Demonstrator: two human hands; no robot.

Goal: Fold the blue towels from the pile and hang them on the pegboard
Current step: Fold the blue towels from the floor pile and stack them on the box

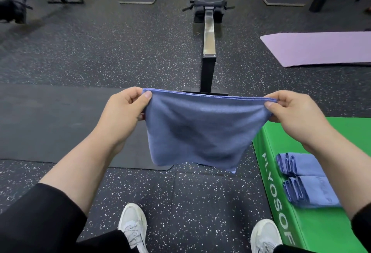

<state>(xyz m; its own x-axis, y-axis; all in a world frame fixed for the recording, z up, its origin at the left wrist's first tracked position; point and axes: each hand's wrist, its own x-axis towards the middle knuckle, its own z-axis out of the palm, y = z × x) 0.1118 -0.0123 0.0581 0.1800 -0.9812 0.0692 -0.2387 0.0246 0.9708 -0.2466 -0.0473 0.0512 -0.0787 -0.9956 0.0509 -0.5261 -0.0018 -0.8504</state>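
Blue microfibre towel [202,132], doubled over, hanging mid-air above the speckled black rubber floor [80,55]. Left hand [125,110] and right hand [293,112] each pinching a top corner, stretched taut, probably to square the next fold. Two folded blue towels [305,180] near right on the green foam box [329,230].

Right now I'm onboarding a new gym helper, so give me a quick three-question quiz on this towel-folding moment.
1. True or false: the held blue towel is pinched at its top corners by the left hand and the right hand.
2. How many folded towels lie on the green plyo box?
3. The purple mat lies: A) under the feet, B) far right on the floor, C) on the box.

Key: 1 true; 2 two; 3 B.
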